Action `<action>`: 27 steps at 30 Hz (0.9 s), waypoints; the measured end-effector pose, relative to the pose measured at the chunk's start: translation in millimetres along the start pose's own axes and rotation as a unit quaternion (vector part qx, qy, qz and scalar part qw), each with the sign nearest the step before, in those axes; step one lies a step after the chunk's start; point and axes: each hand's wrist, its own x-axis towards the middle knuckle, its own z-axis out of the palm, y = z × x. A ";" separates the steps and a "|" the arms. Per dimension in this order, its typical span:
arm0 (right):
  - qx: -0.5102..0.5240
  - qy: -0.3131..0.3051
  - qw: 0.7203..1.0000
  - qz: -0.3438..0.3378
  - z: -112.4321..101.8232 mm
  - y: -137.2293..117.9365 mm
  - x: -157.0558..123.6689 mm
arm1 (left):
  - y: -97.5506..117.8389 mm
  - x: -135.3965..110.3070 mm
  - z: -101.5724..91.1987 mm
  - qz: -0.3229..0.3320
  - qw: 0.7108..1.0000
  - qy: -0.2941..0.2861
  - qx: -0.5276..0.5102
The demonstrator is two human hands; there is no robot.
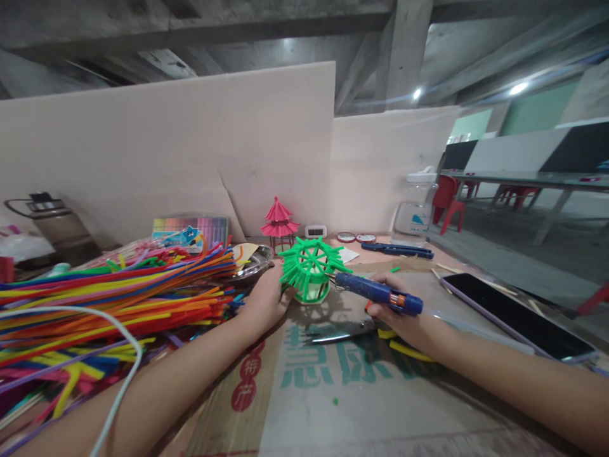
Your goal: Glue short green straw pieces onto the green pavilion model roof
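Note:
My left hand (pixel 266 298) is closed on the left side of a small green pavilion-like model (pixel 311 270) built from fuzzy pipe cleaners, with a spoked round top and a lower ring. A blue hot glue gun (pixel 375 292) is in my right hand (pixel 394 317), its nozzle pointing left at the model's right side. Whether the nozzle touches the model I cannot tell. Below that hand lie scissors (pixel 340 336) with metal blades, and yellow pieces (pixel 409 350) show under the wrist. My fingertips on the left are partly hidden behind the model.
Bundles of coloured pipe cleaners (pixel 118 298) fill the left, crossed by a white cable (pixel 128 336). Behind stand a pink pagoda model (pixel 276 222), a small digital clock (pixel 316 231), marker set (pixel 209 228) and water jug (pixel 413 206). Pliers (pixel 397 250) and a phone (pixel 514 314) lie right.

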 end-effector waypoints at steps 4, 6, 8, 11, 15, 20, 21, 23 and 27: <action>-0.008 0.002 1.000 -0.025 -0.7 -1.0 0.8 | 1.0 1.1 1.1 -0.008 1.000 0.008 -0.015; -0.016 0.003 1.000 -0.025 -0.8 -2.8 1.0 | 2.0 2.2 0.9 -0.011 1.000 0.005 -0.017; -0.019 0.007 1.000 -0.020 -0.5 -5.0 1.3 | 2.9 3.3 0.3 -0.014 1.000 0.001 -0.019; -0.026 0.015 0.999 -0.026 0.4 -9.1 1.8 | 3.6 4.2 -0.2 -0.018 1.000 0.003 -0.023; -0.061 0.019 0.998 -0.010 0.8 -16.5 2.8 | 3.0 3.7 0.1 -0.019 0.999 0.003 -0.037; -0.055 -0.010 0.998 -0.007 -1.8 -18.3 2.9 | 0.9 2.3 2.2 -0.043 0.999 -0.011 -0.031; -0.048 -0.015 0.999 -0.014 -3.1 -17.5 2.2 | 0.6 2.3 2.9 -0.052 0.998 -0.011 -0.030; -0.027 -0.014 0.999 -0.028 -6.0 -16.3 0.2 | 0.3 2.5 3.8 -0.065 0.997 -0.011 -0.029; 0.025 0.012 0.999 -0.043 -11.5 -17.5 2.4 | 1.3 2.9 3.3 -0.063 0.998 -0.010 -0.029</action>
